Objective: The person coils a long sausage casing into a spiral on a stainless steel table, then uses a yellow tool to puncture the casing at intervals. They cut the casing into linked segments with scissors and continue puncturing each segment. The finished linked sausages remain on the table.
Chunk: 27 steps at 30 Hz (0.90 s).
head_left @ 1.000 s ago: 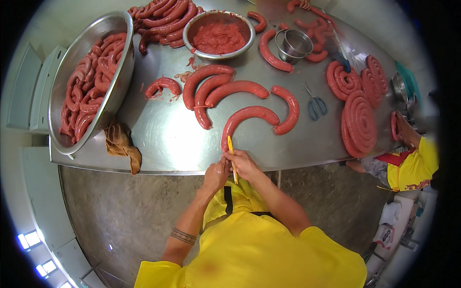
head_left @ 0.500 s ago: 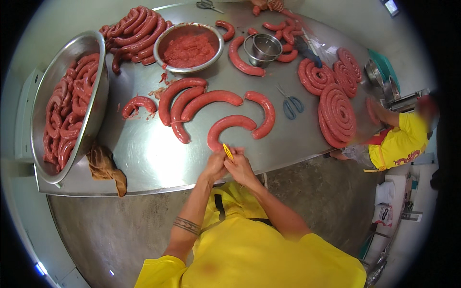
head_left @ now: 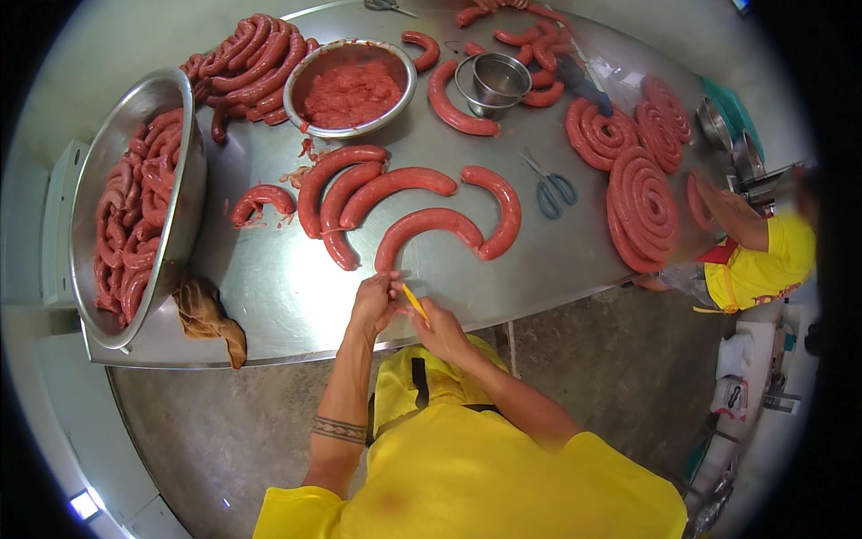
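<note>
A curved red sausage [head_left: 429, 226] lies near the front edge of the steel table [head_left: 287, 287]. My left hand [head_left: 373, 301] pinches its near end between the fingertips. My right hand [head_left: 440, 328] sits just beside it, holding a thin yellow strip [head_left: 414, 302] that points at that same end. Several more curved red sausages [head_left: 359, 189] lie side by side just beyond my hands.
A large steel basin of sausages [head_left: 135, 207] stands at the left, a bowl of red minced meat [head_left: 350, 90] at the back, a small steel cup [head_left: 499, 81] and blue scissors [head_left: 549, 187] to the right. Coiled sausages [head_left: 642, 202] lie at far right beside another person [head_left: 754, 251]. A brown rag [head_left: 208, 316] hangs off the front edge.
The view has shifted, so the table sits further left and up. My hands stay together at the sausage's near end with the yellow strip.
</note>
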{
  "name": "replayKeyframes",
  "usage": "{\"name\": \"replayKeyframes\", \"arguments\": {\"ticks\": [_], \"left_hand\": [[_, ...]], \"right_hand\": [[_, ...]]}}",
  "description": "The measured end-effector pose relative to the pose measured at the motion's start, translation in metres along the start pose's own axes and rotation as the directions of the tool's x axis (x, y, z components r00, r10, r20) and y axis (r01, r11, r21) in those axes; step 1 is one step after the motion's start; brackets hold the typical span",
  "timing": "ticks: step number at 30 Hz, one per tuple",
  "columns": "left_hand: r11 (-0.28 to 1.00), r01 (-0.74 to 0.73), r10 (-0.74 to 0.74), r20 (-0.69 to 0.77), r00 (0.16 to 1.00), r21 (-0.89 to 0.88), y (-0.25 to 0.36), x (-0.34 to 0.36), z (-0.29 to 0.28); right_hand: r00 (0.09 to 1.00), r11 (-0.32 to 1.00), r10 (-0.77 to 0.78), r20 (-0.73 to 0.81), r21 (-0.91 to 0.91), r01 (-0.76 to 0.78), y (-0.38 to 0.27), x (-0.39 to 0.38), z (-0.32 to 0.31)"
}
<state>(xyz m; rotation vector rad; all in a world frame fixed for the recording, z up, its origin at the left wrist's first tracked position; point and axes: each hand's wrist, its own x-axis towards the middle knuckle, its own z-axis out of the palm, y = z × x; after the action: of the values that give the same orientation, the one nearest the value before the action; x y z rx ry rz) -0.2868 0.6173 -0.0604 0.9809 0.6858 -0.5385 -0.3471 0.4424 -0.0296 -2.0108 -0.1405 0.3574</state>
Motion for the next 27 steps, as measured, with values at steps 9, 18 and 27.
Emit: {"name": "replayKeyframes", "arguments": {"ticks": [9,18,27], "left_hand": [[0.424,-0.292,0.384,0.122,0.915,0.857,-0.017,0.0,-0.02],[0.873,-0.361,0.394,0.036,0.919,-0.327,-0.068,-0.017,0.031],[0.598,-0.523,0.497,0.231,0.836,0.607,-0.061,-0.037,0.031]], "right_hand": [[0.637,0.81,-0.127,0.761,0.45,-0.376,-0.037,-0.014,-0.021],[0.931,0.452,0.034,0.363,0.826,-0.338,-0.048,0.188,-0.005],[0.974,0.677,-0.008,0.226,0.718,-0.161,-0.062,0.242,-0.208]]}}
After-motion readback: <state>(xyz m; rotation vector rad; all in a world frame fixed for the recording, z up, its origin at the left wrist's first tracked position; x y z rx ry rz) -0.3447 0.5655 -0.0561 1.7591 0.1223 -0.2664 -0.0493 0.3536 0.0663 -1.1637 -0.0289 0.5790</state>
